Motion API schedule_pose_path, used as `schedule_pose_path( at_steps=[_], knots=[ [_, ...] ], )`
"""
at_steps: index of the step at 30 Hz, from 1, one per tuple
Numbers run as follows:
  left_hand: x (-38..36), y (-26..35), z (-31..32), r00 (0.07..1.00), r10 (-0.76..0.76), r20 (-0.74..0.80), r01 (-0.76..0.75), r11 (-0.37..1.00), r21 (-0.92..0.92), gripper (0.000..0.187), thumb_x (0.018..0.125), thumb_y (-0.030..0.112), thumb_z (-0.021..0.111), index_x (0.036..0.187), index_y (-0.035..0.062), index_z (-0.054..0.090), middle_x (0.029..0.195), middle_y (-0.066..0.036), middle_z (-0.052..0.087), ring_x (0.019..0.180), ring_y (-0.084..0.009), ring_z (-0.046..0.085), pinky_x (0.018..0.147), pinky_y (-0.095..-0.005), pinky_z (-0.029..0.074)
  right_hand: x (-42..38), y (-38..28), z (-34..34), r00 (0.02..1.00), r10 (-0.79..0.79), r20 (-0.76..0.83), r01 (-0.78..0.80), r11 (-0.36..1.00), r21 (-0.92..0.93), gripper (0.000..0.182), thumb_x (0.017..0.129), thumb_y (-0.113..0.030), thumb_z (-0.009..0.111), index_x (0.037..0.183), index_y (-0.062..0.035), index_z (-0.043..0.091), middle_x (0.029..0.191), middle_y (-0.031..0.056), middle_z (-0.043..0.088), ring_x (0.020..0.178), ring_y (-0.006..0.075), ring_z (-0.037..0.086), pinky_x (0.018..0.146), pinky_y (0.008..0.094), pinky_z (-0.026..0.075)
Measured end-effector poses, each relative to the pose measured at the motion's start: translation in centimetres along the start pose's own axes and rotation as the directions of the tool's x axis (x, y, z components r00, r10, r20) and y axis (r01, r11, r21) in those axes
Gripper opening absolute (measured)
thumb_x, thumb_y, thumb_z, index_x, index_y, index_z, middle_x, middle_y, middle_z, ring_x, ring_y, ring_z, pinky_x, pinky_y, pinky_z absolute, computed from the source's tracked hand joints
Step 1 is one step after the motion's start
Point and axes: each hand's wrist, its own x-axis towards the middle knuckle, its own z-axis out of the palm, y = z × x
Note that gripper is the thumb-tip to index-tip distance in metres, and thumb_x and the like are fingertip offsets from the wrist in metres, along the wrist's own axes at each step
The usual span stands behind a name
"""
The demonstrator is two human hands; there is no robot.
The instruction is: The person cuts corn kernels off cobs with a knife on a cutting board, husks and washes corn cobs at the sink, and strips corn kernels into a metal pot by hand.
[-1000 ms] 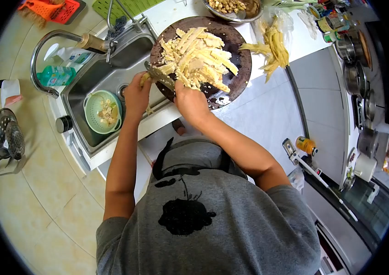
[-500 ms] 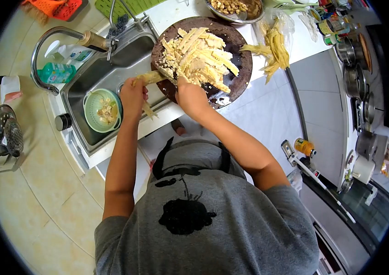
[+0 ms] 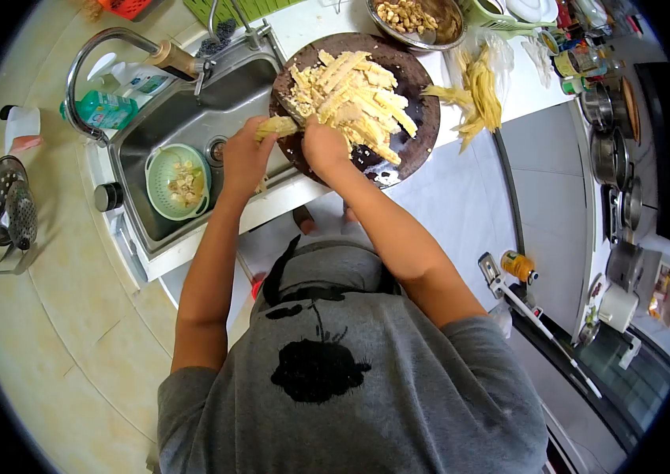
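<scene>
My left hand [image 3: 245, 160] is closed around a yellow fibrous strip [image 3: 278, 126] whose far end reaches the rim of the round dark chopping board [image 3: 418, 150]. On the board's near left side, my right hand [image 3: 325, 148] is closed on a knife, its handle hidden by the fingers; a narrow part of the blade [image 3: 293, 109] shows beside the strip. A heap of pale yellow cut strips [image 3: 359, 99] and small crumbs covers much of the board just beyond my right hand.
Left of the board is a steel sink [image 3: 193, 118] with a green colander [image 3: 163, 207] holding scraps. A metal bowl of brown pieces [image 3: 449, 39] stands behind the board. Yellow fibrous strips [image 3: 481, 87] hang over the counter edge at right. A tap [image 3: 74, 95] arches over the sink.
My left hand has come closer to the board, and less of the strip shows between my hands. My right hand stays near the board's edge. The whole view has shifted slightly.
</scene>
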Motion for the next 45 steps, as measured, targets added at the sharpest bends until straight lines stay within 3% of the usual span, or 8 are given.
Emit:
schedule_pose_path(
  at_steps=[6,13,14,18,23,28,34,45],
  knots=[
    [0.2,-2.1,-0.2,0.996,-0.083,-0.039,0.087,0.990,0.110,0.034,0.088,0.032,0.067,0.105,0.0032,0.063,0.082,-0.020,0.068,0.078,-0.0397,0.066,0.069,-0.0443,0.051,-0.8,2.9,0.5,0.982,-0.073,-0.173,0.095,0.987,0.126,0.028,0.080,-0.014,0.065,0.097,0.0046,0.053,0.073,0.0266,0.065,0.071,0.0428,0.066,0.065,0.0507,0.054],
    [0.6,-1.9,0.2,0.989,-0.076,-0.126,0.089,0.991,0.096,0.036,0.089,0.036,0.067,0.092,0.0003,0.064,0.075,-0.023,0.065,0.068,-0.0410,0.063,0.061,-0.0436,0.048,-3.1,0.5,0.0,0.995,-0.025,-0.100,0.030,0.998,0.050,0.022,0.081,-0.011,0.061,0.093,0.0044,0.050,0.068,0.0268,0.063,0.065,0.0442,0.065,0.062,0.0516,0.053],
    [0.5,-1.5,0.2,0.990,-0.106,-0.094,0.117,0.985,0.124,0.039,0.089,0.038,0.066,0.090,-0.0002,0.064,0.075,-0.024,0.064,0.070,-0.0418,0.062,0.063,-0.0446,0.047,-2.6,0.4,0.0,0.996,-0.040,-0.078,0.040,0.999,0.001,0.014,0.089,-0.006,0.044,0.096,0.0030,0.052,0.072,0.0253,0.066,0.068,0.0410,0.068,0.064,0.0479,0.055],
    [0.7,-0.7,-0.1,0.987,-0.154,-0.047,0.161,0.961,0.224,0.048,0.089,0.047,0.061,0.083,-0.0005,0.062,0.076,-0.025,0.065,0.072,-0.0434,0.063,0.067,-0.0478,0.048,0.4,1.0,0.7,0.998,0.051,-0.043,-0.050,0.999,0.007,0.018,0.089,-0.010,0.048,0.099,0.0034,0.054,0.080,0.0259,0.067,0.078,0.0405,0.068,0.070,0.0477,0.055],
    [0.8,-3.7,0.2,0.983,-0.171,-0.063,0.182,0.951,0.251,0.057,0.090,0.055,0.056,0.077,-0.0002,0.062,0.071,-0.023,0.064,0.069,-0.0428,0.063,0.066,-0.0470,0.049,-0.9,2.1,0.2,0.990,-0.033,-0.138,0.044,0.996,0.080,0.026,0.083,-0.016,0.063,0.096,0.0038,0.052,0.075,0.0286,0.065,0.074,0.0437,0.066,0.066,0.0516,0.053],
    [1.2,-3.3,-0.7,0.906,-0.408,0.111,0.413,0.911,-0.022,0.060,0.092,0.056,0.052,0.072,-0.0001,0.062,0.059,-0.018,0.060,0.053,-0.0313,0.063,0.061,-0.0407,0.051,-2.7,1.2,0.9,0.992,-0.026,-0.120,0.031,0.999,0.036,0.021,0.082,-0.011,0.058,0.094,0.0048,0.051,0.068,0.0274,0.064,0.064,0.0437,0.065,0.062,0.0510,0.053],
    [1.9,-3.4,-0.6,0.859,-0.498,0.114,0.510,0.853,-0.112,0.060,0.088,0.058,0.057,0.069,0.0010,0.062,0.052,-0.008,0.053,0.044,-0.0204,0.058,0.048,-0.0348,0.050,-0.1,2.0,1.8,0.988,-0.028,-0.150,0.030,0.999,0.014,0.018,0.081,-0.008,0.057,0.093,0.0038,0.051,0.069,0.0275,0.064,0.065,0.0429,0.065,0.061,0.0505,0.053],
    [1.1,-3.4,0.0,0.649,-0.645,0.404,0.735,0.393,-0.553,0.043,0.092,0.044,0.051,0.080,0.0036,0.061,0.064,-0.006,0.052,0.048,-0.0158,0.048,0.044,-0.0343,0.049,-6.6,-2.6,-1.5,0.939,-0.287,-0.188,0.282,0.958,-0.055,0.018,0.082,-0.009,0.059,0.092,-0.0011,0.046,0.067,0.0190,0.062,0.059,0.0352,0.065,0.053,0.0434,0.054]
  ],
)
